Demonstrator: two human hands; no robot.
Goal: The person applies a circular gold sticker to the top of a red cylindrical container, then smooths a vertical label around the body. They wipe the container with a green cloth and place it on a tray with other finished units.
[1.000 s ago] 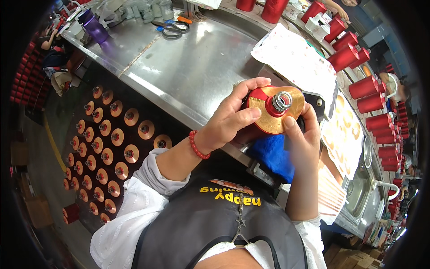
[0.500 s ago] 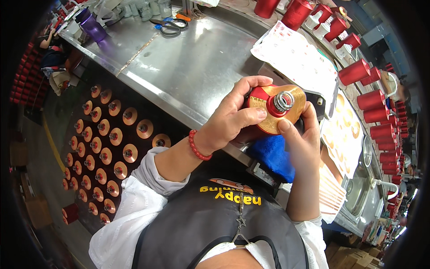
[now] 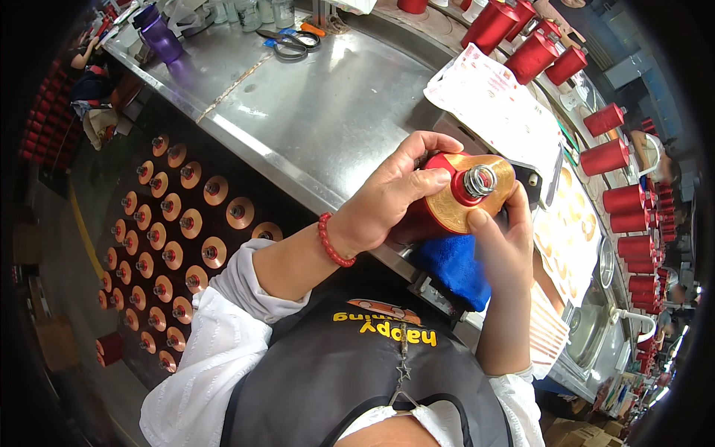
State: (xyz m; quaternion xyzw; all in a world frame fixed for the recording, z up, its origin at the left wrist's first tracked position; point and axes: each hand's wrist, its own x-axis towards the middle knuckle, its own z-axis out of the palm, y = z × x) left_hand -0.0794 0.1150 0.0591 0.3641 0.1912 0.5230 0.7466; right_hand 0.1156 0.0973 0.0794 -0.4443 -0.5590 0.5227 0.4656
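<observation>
Containers: purple bottle (image 3: 158, 33) at 11 o'clock, glass jars (image 3: 257, 13) at 11 to 12, gold-shouldered bottles (image 3: 171, 255) in rows at 9; contents indistinct. Held red bottle (image 3: 458, 190): 2 o'clock of centre, between both hands; contents hidden. Left hand (image 3: 380, 197): wrapped around its 9 o'clock side. Right hand (image 3: 508, 249): closed on its 4 o'clock edge, thumb on the gold collar (image 3: 447, 205).

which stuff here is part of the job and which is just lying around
Seems part of the job:
- red bottle in the left hand
- gold piece at its neck, right hand touching it
- gold-topped bottles in rows

Probably lying about:
- purple bottle
- scissors
</observation>
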